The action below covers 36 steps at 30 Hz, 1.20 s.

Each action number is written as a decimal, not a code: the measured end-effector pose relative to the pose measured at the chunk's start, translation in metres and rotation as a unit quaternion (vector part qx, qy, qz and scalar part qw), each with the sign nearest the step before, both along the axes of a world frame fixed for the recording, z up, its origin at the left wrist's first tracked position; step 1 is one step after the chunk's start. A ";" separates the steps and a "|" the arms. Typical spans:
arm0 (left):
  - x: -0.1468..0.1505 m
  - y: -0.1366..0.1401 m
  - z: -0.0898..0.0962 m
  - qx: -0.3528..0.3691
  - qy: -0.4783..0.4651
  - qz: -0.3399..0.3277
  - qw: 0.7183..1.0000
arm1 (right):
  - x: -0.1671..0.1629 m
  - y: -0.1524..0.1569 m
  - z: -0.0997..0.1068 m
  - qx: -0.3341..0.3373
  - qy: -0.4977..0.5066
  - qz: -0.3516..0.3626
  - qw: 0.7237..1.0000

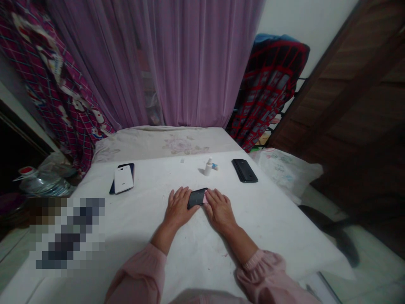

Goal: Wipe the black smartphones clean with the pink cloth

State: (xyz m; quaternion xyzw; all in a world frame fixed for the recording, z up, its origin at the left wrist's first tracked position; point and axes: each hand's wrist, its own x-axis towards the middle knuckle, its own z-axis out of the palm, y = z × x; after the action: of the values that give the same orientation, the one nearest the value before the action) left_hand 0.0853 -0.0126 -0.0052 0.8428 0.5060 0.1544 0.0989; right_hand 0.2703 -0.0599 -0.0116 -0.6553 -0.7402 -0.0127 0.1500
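Just beyond the handled phone (196, 197) stands a white bottle (207, 169).

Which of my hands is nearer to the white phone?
Left. Your left hand is to the right of the white phone and nearer the camera, holding a dark phone; your right hand is farther right, on the pink cloth.

From far away I am looking into what seems to be a room in a home. Purple curtains (196, 63) are hanging behind the table (139, 228), a cartoon-printed cloth (68, 80) is hanging on the left, a flower-printed cloth (180, 145) is covering the far end, and a large water bottle (44, 183) is standing beside.
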 end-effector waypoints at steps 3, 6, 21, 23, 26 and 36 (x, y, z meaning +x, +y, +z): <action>0.000 0.000 0.000 0.001 0.001 0.000 1.000 | -0.006 0.013 0.004 -0.006 0.005 -0.010 1.000; 0.001 -0.001 0.000 0.003 0.004 0.006 1.000 | -0.011 0.021 0.009 -0.010 0.008 -0.019 1.000; 0.001 -0.001 -0.004 0.016 -0.002 0.007 1.000 | 0.001 -0.015 -0.002 -0.003 -0.009 0.004 1.000; 0.001 0.000 -0.004 0.016 -0.002 0.003 1.000 | 0.001 -0.014 -0.002 -0.007 -0.011 0.004 1.000; 0.000 0.001 -0.003 0.010 -0.001 0.000 1.000 | -0.003 -0.005 0.000 -0.013 -0.009 0.003 1.000; -0.002 0.001 -0.002 0.006 0.008 0.004 1.000 | -0.011 0.015 0.005 -0.006 -0.008 -0.011 1.000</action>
State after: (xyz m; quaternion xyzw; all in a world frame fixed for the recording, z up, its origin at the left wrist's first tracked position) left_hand 0.0834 -0.0113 -0.0072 0.8425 0.5092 0.1514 0.0894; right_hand 0.2589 -0.0448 -0.0068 -0.6641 -0.7343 -0.0148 0.1397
